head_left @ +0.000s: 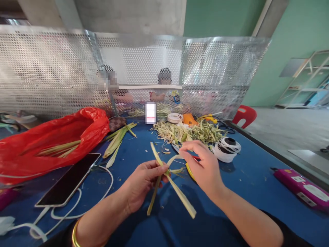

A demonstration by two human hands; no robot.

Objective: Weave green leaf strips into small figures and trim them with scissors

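My left hand (144, 181) is closed, pinching crossed pale green strips of dried leaf (181, 195) where they meet. Their loose ends stick out several ways above the table. One thin strip (173, 158) bends from that crossing up to my right hand (202, 164), whose thumb and fingers are closed on its end. Partly hidden behind my right hand lies a cutting tool with red and yellow handles (190, 171). A heap of dry leaf scraps (190, 132) is just beyond, and a spool of white tape (227, 150) stands to its right.
At left are a red plastic bag (87, 130) with stalks, longer leaves (114, 144), and a tablet-like device (69, 181) with a white cable. A purple box-shaped device (300, 187) lies right. A perforated metal screen (144, 61) stands behind; two people sit beyond it.
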